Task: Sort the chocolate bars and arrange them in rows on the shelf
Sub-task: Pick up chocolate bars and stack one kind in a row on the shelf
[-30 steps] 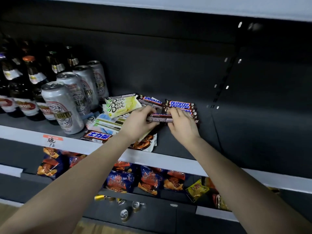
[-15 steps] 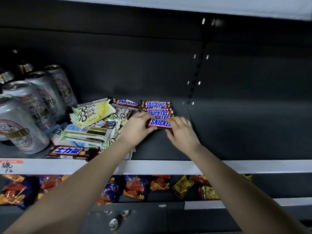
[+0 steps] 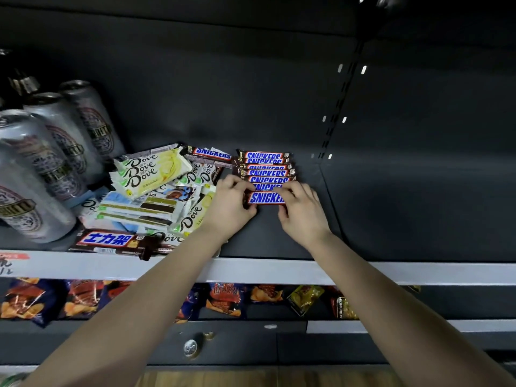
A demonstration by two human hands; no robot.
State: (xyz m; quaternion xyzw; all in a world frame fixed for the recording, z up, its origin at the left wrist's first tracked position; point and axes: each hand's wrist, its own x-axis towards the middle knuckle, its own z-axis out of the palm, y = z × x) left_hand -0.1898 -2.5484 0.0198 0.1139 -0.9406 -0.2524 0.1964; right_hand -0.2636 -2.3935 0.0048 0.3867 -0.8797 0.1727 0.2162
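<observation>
Gripping one Snickers bar (image 3: 265, 198) by its ends, the left hand (image 3: 230, 203) and right hand (image 3: 303, 208) have fingers clamped on it at the front of a row of Snickers bars (image 3: 266, 168) on the shelf (image 3: 391, 208), beside a heap of Dove bars (image 3: 152, 174).

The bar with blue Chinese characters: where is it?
Head view: the bar lies at the shelf front edge, left of the left hand, in front of the Dove bars.
</observation>
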